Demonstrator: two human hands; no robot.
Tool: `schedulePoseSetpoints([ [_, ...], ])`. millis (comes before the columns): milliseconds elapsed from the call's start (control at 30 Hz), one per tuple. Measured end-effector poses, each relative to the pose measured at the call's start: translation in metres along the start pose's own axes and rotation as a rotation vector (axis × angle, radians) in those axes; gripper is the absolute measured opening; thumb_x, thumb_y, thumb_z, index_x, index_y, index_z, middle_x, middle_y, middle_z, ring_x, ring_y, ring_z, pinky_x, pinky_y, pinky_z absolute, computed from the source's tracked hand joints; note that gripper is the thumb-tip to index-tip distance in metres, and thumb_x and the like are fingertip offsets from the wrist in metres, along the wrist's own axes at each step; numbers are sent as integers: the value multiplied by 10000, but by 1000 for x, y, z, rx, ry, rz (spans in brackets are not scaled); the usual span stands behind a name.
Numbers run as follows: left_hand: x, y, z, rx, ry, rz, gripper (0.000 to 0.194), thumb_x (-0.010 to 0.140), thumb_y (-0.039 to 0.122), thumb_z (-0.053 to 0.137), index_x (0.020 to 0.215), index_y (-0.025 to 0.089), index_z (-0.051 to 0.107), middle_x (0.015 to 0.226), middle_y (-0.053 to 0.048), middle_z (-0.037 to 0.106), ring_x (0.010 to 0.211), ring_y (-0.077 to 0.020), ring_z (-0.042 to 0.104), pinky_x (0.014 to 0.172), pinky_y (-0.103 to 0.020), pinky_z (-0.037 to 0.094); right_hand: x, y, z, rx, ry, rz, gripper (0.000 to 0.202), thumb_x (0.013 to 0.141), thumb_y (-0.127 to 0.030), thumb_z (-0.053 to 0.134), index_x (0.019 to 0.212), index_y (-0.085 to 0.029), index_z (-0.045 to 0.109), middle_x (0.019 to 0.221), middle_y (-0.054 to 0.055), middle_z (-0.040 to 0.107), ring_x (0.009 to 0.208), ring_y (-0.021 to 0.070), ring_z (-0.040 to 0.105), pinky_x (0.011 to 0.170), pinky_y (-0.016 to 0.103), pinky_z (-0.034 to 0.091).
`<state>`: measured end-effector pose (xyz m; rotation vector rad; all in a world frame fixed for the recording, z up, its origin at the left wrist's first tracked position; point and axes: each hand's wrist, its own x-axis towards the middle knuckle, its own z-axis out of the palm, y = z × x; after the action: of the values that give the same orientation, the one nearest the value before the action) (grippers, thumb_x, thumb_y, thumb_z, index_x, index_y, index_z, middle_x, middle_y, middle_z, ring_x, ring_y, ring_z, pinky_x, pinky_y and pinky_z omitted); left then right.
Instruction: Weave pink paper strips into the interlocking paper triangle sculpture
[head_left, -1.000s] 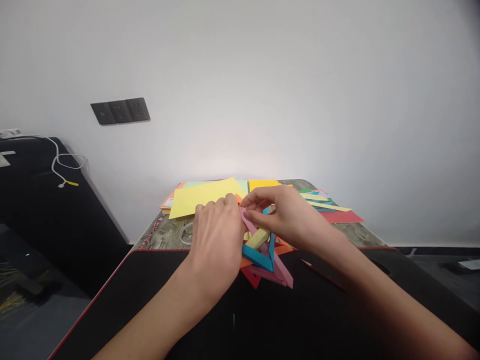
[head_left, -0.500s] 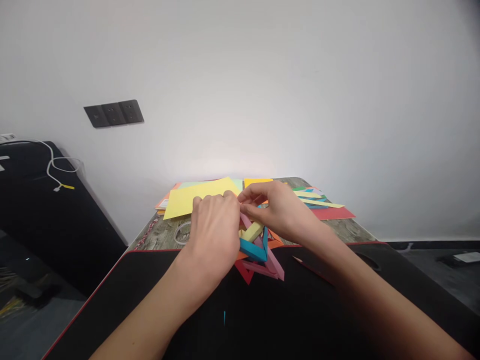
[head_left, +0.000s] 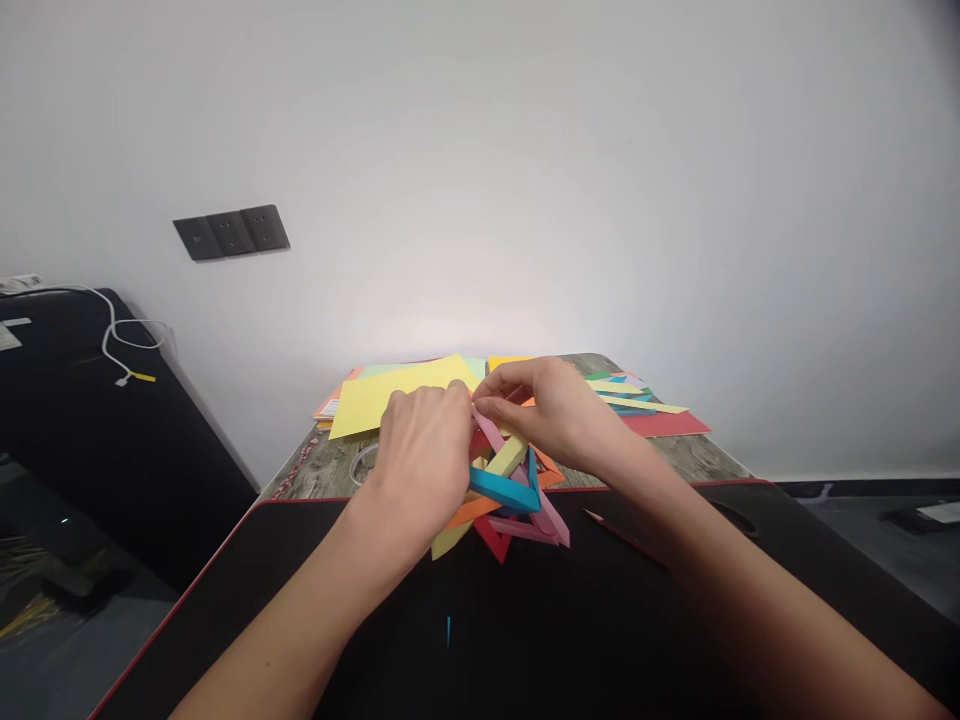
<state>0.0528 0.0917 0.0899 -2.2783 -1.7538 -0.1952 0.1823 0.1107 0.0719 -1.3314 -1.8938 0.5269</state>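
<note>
A paper model of interlocked folded strips (head_left: pixel 504 490) in blue, yellow, pink, red and orange sits over the black mat, its points sticking out. My left hand (head_left: pixel 426 450) wraps round its left and far side, back of the hand towards me, so the fingertips are hidden. From the right, my right hand (head_left: pixel 551 410) pinches with thumb and forefinger at the top end of a pink strip (head_left: pixel 487 428) on the model. The two hands nearly meet there.
Yellow paper sheets (head_left: pixel 401 392) lie at the back left, beside a roll of tape (head_left: pixel 363 464). Cut paper strips (head_left: pixel 637 398) rest on red paper (head_left: pixel 671 425) at the back right. A pencil (head_left: pixel 622 535) and a blue paper scrap (head_left: pixel 448 631) lie on the black mat (head_left: pixel 555 640).
My left hand has shifted slightly left and turned with the model, uncovering a yellow point at its lower left. My right hand stays pinched near the top.
</note>
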Motion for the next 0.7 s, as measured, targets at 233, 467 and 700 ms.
schedulePoseSetpoints([
  [233, -1, -2, 2, 34, -6, 32, 187, 921, 247, 478, 811, 151, 596, 620, -45, 645, 593, -214, 625, 528, -292, 296, 1, 2, 1, 5, 4, -13, 148, 812, -154, 555, 738, -185, 679, 776, 24, 708, 754, 168, 636, 669, 283, 467],
  [467, 0, -2, 6, 137, 14, 33, 187, 916, 221, 459, 822, 146, 601, 635, -75, 627, 652, -262, 647, 495, -299, 247, 1, 1, 3, 8, 17, -29, 145, 813, -168, 562, 734, -188, 682, 761, 23, 711, 737, 165, 639, 667, 276, 470],
  [700, 2, -5, 3, 145, -17, 32, 163, 900, 206, 464, 845, 142, 604, 573, -47, 587, 590, -250, 629, 463, -287, 219, -2, -2, 7, -1, 29, -16, 165, 823, -184, 547, 720, -196, 676, 735, 11, 701, 700, 158, 629, 607, 263, 458],
])
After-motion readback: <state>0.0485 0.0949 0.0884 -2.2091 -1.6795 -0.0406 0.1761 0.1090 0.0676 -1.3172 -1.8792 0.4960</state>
